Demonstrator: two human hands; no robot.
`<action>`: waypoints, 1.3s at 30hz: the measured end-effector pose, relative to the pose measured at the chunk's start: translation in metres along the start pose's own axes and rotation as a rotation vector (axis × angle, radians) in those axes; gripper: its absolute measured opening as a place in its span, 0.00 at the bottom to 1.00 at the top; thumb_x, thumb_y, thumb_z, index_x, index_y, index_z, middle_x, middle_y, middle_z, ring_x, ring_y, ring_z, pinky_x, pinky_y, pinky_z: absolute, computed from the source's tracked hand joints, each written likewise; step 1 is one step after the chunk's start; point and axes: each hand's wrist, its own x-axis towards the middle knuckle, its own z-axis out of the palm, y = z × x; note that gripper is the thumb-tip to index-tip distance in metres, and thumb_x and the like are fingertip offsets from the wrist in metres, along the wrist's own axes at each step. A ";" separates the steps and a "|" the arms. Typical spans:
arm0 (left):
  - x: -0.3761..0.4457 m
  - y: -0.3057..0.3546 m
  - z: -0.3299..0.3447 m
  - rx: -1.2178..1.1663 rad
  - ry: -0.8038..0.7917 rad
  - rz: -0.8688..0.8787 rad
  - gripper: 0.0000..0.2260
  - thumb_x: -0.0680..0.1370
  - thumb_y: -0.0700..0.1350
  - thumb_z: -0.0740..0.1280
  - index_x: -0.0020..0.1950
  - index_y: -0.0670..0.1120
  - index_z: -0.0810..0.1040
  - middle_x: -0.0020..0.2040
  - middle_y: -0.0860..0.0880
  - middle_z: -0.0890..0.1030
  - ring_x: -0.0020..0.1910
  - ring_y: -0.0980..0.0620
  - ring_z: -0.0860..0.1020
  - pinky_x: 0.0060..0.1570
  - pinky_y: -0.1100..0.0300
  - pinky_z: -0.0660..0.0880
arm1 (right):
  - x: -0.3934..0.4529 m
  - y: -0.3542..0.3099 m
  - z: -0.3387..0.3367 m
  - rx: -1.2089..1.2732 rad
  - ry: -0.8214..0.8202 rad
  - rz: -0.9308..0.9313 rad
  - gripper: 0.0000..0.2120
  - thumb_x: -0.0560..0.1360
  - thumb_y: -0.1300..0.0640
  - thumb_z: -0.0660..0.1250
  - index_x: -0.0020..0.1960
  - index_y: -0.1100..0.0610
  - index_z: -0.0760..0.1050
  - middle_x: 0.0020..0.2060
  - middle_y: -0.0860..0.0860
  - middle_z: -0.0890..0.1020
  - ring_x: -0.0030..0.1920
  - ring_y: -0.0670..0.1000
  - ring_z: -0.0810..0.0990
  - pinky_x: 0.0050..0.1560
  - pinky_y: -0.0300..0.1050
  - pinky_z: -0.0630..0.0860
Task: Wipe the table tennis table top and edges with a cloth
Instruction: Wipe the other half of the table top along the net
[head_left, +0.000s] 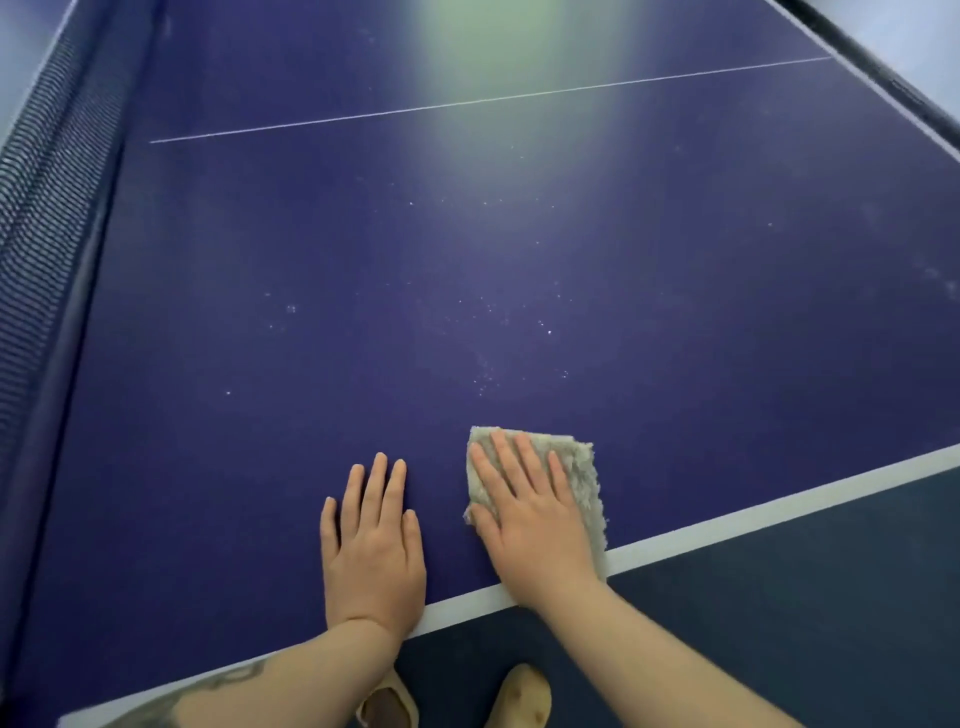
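Note:
The dark blue table tennis table top (467, 260) fills most of the view, with a white line along its near edge (727, 525). My right hand (530, 514) lies flat with straight fingers on a folded grey fluffy cloth (584, 470), pressing it onto the top just inside the near edge. My left hand (374, 545) rests flat on the bare surface beside it, palm down, fingers straight, touching no cloth. White dust specks (488, 364) dot the top beyond the cloth.
The net (36, 218) runs along the left side. A thin white centre line (467, 101) crosses the far part of the top, and the far right edge (883, 78) has a dark rim. Dark floor and my two shoes (519, 699) show below the near edge.

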 end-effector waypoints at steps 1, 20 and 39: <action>-0.001 0.000 0.000 0.002 -0.013 0.002 0.25 0.81 0.53 0.45 0.78 0.51 0.59 0.78 0.52 0.60 0.78 0.51 0.56 0.75 0.48 0.53 | 0.007 0.011 -0.002 0.003 -0.032 0.032 0.30 0.81 0.40 0.40 0.81 0.45 0.43 0.80 0.45 0.43 0.80 0.49 0.42 0.76 0.51 0.36; 0.061 -0.202 -0.063 -0.345 0.112 -0.250 0.22 0.83 0.44 0.54 0.78 0.47 0.60 0.79 0.51 0.56 0.79 0.53 0.49 0.77 0.54 0.44 | 0.052 -0.193 0.017 -0.009 -0.141 -0.458 0.28 0.81 0.41 0.50 0.79 0.46 0.58 0.78 0.46 0.60 0.79 0.50 0.56 0.74 0.53 0.50; 0.084 -0.229 -0.048 -0.119 0.095 -0.229 0.25 0.81 0.51 0.46 0.78 0.48 0.61 0.78 0.50 0.61 0.78 0.49 0.57 0.75 0.46 0.55 | 0.155 -0.223 0.010 0.029 -0.142 -0.075 0.32 0.76 0.38 0.31 0.79 0.42 0.36 0.78 0.40 0.36 0.77 0.43 0.31 0.77 0.50 0.32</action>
